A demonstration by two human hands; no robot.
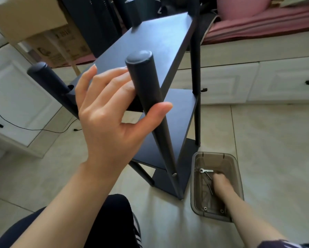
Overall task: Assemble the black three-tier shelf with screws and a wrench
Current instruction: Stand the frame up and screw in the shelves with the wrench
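The black three-tier shelf [160,40] stands upside down on the floor, its round legs pointing up. My left hand [112,108] holds the nearest leg [146,83], thumb on one side and fingers on the other. My right hand [223,185] reaches down into a brown translucent bin [194,176] on the floor right of the shelf. A silver wrench [206,170] and a dark hex key [209,187] lie in the bin beside its fingers. The fingertips are blurred, so their grip is unclear. Small washers [205,208] sit at the bin's near end.
White cabinets [239,83] with black handles line the back and left. A cardboard box [30,17] stands at the upper left. A black cable [33,128] runs across the tiled floor at left. Pink bedding [257,22] lies at the upper right.
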